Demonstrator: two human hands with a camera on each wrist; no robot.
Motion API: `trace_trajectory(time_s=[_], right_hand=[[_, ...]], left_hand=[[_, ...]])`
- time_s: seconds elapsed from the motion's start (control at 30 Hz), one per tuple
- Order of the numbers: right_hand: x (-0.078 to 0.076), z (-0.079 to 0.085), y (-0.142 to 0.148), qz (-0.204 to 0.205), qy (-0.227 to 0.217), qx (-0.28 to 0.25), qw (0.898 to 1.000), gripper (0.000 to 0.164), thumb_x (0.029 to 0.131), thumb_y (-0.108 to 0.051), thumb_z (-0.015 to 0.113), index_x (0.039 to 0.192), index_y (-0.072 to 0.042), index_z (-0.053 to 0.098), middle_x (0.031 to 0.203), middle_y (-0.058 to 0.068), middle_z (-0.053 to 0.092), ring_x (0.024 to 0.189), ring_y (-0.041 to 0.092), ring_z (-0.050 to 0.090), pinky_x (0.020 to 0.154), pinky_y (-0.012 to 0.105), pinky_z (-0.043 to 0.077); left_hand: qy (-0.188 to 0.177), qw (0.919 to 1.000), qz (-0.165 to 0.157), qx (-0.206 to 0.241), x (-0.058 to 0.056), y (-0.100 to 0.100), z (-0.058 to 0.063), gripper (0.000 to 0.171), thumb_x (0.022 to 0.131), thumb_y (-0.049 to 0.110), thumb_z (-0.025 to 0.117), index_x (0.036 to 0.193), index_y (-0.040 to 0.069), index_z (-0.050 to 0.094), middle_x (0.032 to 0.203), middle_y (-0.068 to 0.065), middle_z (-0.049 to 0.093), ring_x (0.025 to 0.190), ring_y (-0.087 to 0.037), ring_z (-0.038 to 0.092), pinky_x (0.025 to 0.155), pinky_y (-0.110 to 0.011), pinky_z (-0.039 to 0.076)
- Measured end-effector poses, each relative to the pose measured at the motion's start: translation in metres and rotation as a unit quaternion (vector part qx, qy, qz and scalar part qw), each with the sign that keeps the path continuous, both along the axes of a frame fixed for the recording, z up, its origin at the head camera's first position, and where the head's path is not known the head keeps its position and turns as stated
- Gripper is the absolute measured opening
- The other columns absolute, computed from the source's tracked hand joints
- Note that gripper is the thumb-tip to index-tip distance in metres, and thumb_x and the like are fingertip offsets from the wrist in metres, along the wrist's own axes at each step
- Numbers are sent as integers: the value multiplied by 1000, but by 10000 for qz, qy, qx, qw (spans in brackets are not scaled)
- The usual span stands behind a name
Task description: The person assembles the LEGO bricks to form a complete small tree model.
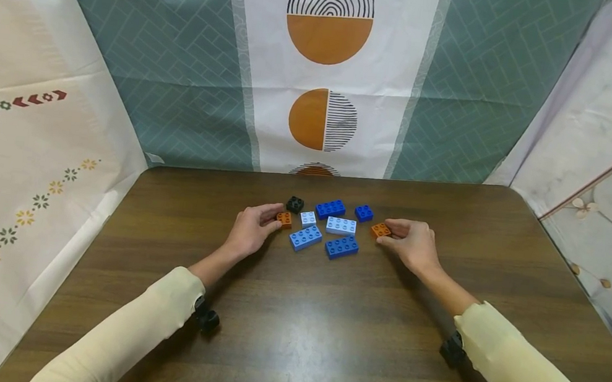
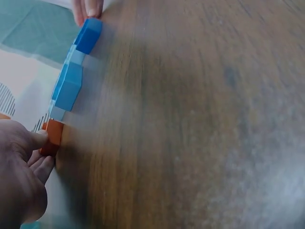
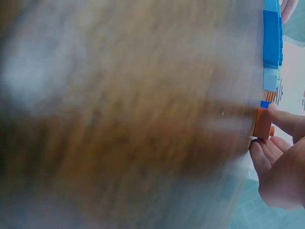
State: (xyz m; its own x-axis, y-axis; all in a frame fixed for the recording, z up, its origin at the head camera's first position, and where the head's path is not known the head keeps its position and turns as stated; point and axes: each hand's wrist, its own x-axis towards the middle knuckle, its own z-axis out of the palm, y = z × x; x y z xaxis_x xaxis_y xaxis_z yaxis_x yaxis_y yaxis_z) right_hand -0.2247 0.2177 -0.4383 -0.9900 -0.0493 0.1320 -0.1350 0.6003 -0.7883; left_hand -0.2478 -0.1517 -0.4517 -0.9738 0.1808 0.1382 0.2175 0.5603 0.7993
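My left hand pinches a small orange toy brick between thumb and fingers at the left end of a group of bricks. In the left wrist view the same orange brick sits low against the wooden table. A second orange brick, at the group's right end, is pinched by my right hand. The right wrist view shows that brick between thumb and fingertips. Nearest the left hand lie a black brick, a small white brick and a light blue brick.
Between the hands lie a long white brick, a dark blue brick, a small dark blue brick and a blue brick. The brown wooden table ends at a patterned cloth behind.
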Motion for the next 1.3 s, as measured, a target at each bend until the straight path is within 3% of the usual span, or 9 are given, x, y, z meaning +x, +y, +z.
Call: trace_trajectory(time_s=[0.27,0.5,0.87,1.3], right_hand=[[2,2,-1,10,48,5,10000,42,94,-6,82,131,9,70,128,26,71,117,40,71,99,53,56],[10,9,-4,165,123,-62,9998,39,95,-5,81,131,6,71,127,26,72,116,39,72,98,51,57],[41,26,-24,949,240,-125,9951,38,93,0,81,129,3,71,124,22,74,115,38,73,97,50,58],[70,25,-58,2009,49,-227,9793,44,89,3,83,131,-1,69,127,12,74,117,31,72,101,49,57]], left_hand=[[83,9998,176,22,2,-3,5,39,103,9,72,141,5,67,139,-14,69,129,-28,66,106,-44,54],[427,9983,214,326,9,-9,19,39,101,11,73,140,3,68,137,-11,71,126,-25,68,105,-41,55],[605,9946,-359,766,30,-7,41,38,98,8,76,136,5,71,133,-8,73,121,-23,70,103,-38,56],[554,9900,-995,837,65,12,46,36,97,8,78,133,8,73,130,-3,74,119,-19,70,102,-38,57]])
